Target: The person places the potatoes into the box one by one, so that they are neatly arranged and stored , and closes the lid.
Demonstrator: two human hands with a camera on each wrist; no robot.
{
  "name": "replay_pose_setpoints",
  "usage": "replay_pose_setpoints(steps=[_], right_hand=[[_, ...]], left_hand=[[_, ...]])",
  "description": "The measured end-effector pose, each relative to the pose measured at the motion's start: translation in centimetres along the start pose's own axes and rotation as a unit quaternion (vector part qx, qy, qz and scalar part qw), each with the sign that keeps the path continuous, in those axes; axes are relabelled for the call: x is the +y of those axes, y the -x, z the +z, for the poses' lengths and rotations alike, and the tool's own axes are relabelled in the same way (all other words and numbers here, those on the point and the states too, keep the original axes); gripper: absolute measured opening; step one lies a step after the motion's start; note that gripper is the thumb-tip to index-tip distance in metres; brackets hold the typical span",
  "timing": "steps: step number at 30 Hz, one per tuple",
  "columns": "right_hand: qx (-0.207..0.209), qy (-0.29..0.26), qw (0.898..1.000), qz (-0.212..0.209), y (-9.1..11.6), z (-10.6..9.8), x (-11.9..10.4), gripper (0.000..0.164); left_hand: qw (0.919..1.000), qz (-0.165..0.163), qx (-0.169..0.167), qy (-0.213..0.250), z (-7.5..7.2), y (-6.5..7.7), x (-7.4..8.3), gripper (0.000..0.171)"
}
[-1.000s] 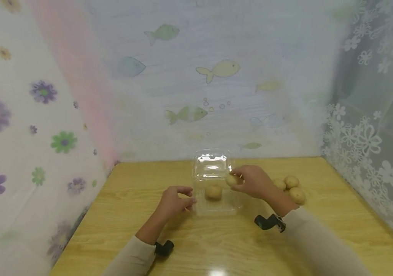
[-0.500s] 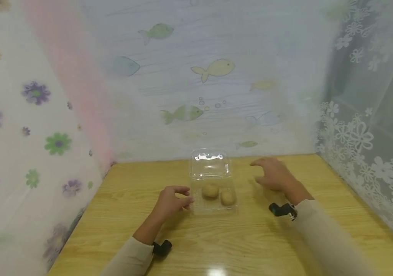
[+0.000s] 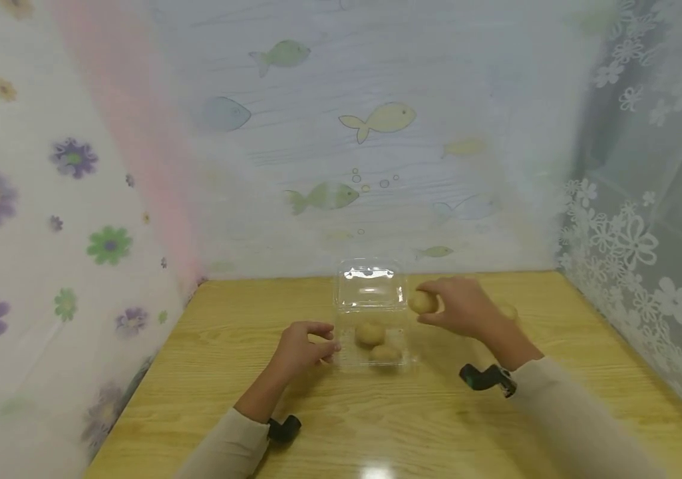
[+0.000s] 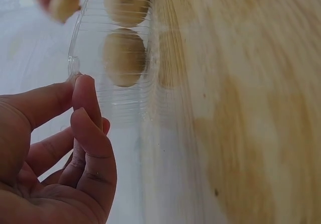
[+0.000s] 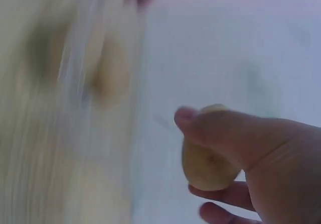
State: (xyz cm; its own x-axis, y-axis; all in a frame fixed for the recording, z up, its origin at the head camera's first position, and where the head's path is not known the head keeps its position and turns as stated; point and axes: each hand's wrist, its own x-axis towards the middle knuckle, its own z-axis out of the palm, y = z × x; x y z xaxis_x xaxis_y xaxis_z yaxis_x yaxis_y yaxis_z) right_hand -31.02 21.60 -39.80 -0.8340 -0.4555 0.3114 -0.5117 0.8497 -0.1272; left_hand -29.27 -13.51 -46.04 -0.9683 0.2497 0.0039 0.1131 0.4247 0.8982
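Note:
A hinged clear plastic clamshell box stands with its lid raised on the wooden table. Two potatoes lie in its base, one rounder and a second nearer the front wall. At the box's left edge, my left hand pinches the rim between thumb and fingertip, as the left wrist view shows. My right hand grips another potato with thumb and fingers, just off the box's right side. In the right wrist view the held potato shows below the thumb.
Behind the right wrist a loose potato shows partly on the table; the arm hides what lies beside it. A fish-patterned curtain closes the back, with flowered sheets at left and right.
My right hand released one potato into the box, moved right, and returns left holding another. The released potato has shifted toward the front middle. My left hand stays at the rim.

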Motion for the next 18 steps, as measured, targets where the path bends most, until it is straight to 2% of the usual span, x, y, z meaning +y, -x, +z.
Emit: replay_pose_setpoints(steps=[2,4,7,10,13,18], right_hand=[[-0.009,-0.026,0.999,-0.032,-1.4,0.4,-4.0,0.054],[-0.032,-0.026,0.998,-0.056,-2.6,1.2,-7.2,0.053],[-0.07,-0.001,0.995,-0.075,-3.7,2.8,-10.2,0.05],[-0.095,0.008,0.993,-0.072,-4.1,4.0,-11.1,0.048],[-0.109,-0.009,0.991,-0.071,-4.1,4.6,-10.7,0.045],[-0.111,-0.019,0.987,-0.111,-4.0,5.0,-9.7,0.036]], left_hand=[[1.0,0.0,0.001,0.001,0.0,0.0,0.1,0.046],[1.0,0.001,0.004,0.003,0.0,0.0,0.1,0.046],[1.0,0.0,0.006,0.001,0.0,-0.1,0.1,0.045],[1.0,-0.002,0.003,0.001,0.2,-0.2,-0.1,0.044],[1.0,-0.001,-0.003,0.003,0.3,-0.3,-0.1,0.044],[1.0,-0.001,-0.003,0.007,0.3,-0.1,0.1,0.044]])
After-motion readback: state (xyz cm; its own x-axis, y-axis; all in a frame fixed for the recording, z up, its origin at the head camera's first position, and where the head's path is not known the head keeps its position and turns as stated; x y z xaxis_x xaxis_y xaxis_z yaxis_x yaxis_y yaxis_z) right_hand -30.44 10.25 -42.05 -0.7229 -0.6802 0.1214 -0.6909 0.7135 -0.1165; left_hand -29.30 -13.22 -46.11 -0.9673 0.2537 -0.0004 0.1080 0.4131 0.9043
